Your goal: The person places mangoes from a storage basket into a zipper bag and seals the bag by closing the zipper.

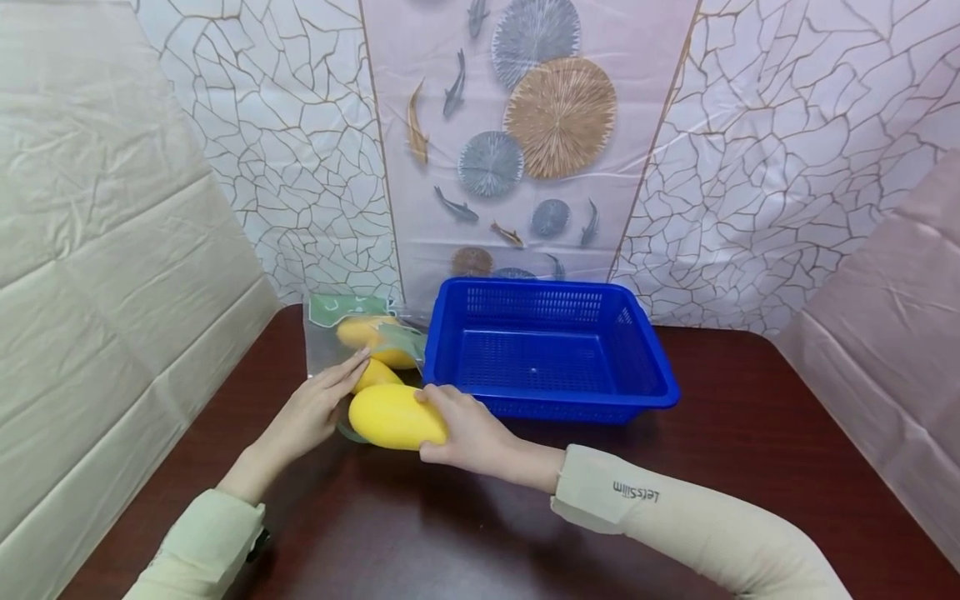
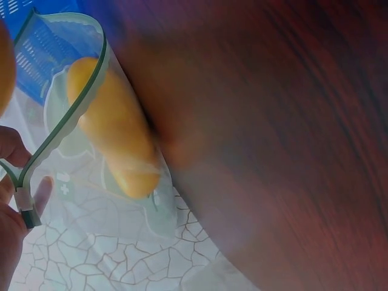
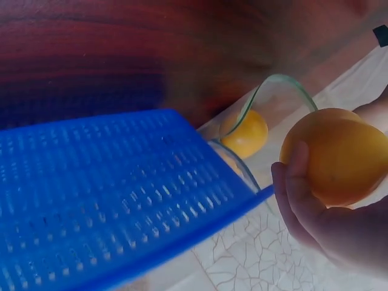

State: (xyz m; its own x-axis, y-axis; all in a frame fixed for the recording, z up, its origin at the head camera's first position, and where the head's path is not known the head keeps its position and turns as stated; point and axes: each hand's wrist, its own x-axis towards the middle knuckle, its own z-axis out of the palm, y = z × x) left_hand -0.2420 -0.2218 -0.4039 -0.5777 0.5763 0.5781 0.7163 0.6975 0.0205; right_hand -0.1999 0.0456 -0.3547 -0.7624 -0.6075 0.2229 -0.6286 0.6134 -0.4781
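Observation:
My right hand (image 1: pixel 471 435) grips a large yellow mango (image 1: pixel 393 417) in front of the bag's mouth; the right wrist view shows the thumb and fingers curled round the mango (image 3: pixel 333 154). With its fingers at the zip edge, my left hand (image 1: pixel 307 417) pinches a clear zip bag (image 1: pixel 322 354) with green print. In the left wrist view the green-edged mouth of the bag (image 2: pixel 65 121) gapes. Inside lies at least one yellow mango (image 2: pixel 118 127); in the head view more yellow (image 1: pixel 377 375) shows just behind the held mango, partly hidden.
A blue slotted plastic basket (image 1: pixel 663 387) stands right of the bag, its near left corner close to my right hand. Both are on a dark reddish wooden table (image 1: pixel 720 467). Patterned cloth (image 1: pixel 315 150) hangs behind, and pale panels (image 1: pixel 112 317) flank the sides.

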